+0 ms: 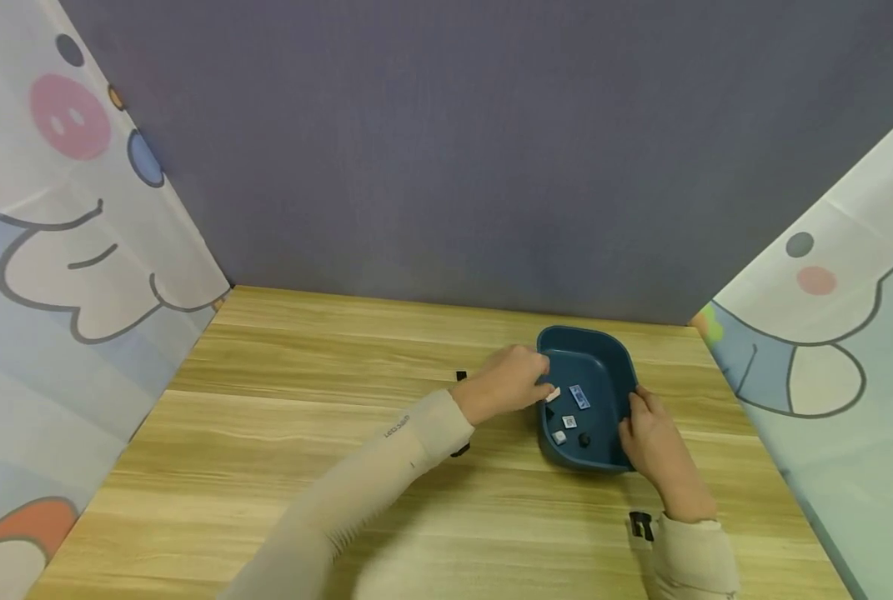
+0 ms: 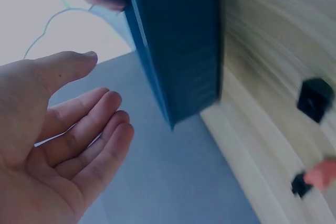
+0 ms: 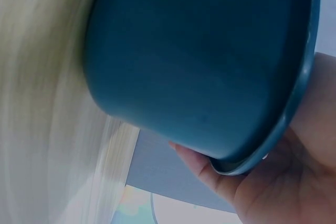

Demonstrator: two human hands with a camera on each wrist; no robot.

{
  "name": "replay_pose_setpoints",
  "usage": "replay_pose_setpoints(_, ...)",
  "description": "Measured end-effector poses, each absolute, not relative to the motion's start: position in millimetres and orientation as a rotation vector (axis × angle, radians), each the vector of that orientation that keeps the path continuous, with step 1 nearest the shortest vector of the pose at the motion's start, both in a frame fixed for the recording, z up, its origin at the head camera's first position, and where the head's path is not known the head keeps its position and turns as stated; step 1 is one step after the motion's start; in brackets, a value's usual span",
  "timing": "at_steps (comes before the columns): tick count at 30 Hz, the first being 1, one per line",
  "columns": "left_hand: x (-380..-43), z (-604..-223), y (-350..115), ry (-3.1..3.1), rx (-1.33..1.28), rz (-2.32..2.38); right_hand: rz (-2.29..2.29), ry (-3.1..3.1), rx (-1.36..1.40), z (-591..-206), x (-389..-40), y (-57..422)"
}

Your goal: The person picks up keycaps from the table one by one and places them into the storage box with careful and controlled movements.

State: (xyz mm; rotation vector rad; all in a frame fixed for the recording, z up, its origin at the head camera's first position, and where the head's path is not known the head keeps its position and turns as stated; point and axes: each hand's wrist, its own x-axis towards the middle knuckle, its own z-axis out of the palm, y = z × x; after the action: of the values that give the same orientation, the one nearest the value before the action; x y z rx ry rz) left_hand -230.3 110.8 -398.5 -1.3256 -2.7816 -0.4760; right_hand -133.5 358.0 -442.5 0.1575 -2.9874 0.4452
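A dark blue plastic bin [image 1: 604, 354] stands at the right of the table. My right hand [image 1: 652, 442] grips its right rim; in the right wrist view the fingers [image 3: 202, 171] wrap under the lip. My left hand [image 1: 509, 379] is at the left rim, its fingers loosely bent and holding nothing in the left wrist view. Near its fingertips a small white piece [image 1: 554, 394] shows inside the bin. On the bin floor lie a blue-and-white rectangular piece [image 1: 579, 397], a white square [image 1: 569, 422], a white cube [image 1: 559, 437] and a small black piece [image 1: 584, 439].
A black buckle-like piece [image 1: 641, 526] lies on the wooden table [image 1: 303, 350] near my right sleeve. Two black pieces, an upper one [image 1: 461, 376] and a lower one [image 1: 459, 451], show beside my left forearm. A grey panel [image 1: 446, 167] rises behind the table, with printed curtains at both sides.
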Motion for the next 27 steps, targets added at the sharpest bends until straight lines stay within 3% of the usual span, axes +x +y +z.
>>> replay_pose_setpoints(14,-223.9,-404.4,18.4,-2.806,-1.076,-0.65,0.425,-3.003,0.134,-442.8,-134.5,356.0)
replay_pose_setpoints(27,-200.4,-414.5,-18.9,-2.832,-0.962,-0.721,0.412,-2.998,0.137,-442.9,-133.0,355.0)
